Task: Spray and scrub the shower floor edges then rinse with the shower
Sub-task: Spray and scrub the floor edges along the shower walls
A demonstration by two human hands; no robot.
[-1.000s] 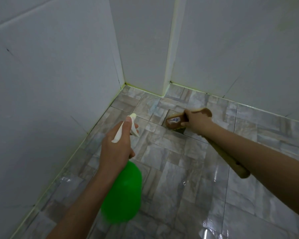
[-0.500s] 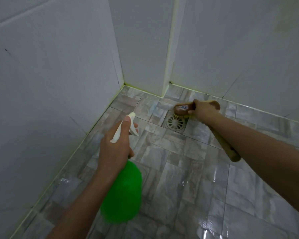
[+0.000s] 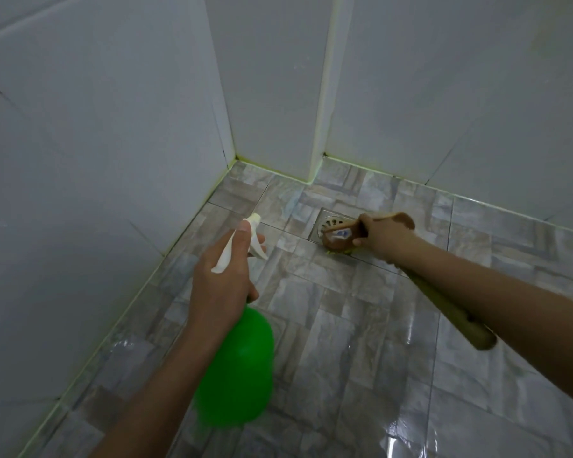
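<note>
Clutching green spray bottle [image 3: 235,368] in left hand [image 3: 222,282] — clamping right hand [image 3: 382,238] round wooden scrub brush [image 3: 336,239] at floor drain [image 3: 330,222].

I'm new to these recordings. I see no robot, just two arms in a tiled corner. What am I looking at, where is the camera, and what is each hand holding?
There is no machine here. A person works with bare hands, and one wide-angle camera worn on their head looks forward and down, so both arms enter from the bottom of the picture. The left hand grips the white trigger top of a green spray bottle, with the nozzle aimed towards the corner of the white walls. The right hand grips a wooden scrub brush close to its head, and the long handle runs back beneath the forearm. The bristles sit on the grey tiled floor at the near edge of the metal drain. The floor shines wet nearest the camera.
</note>
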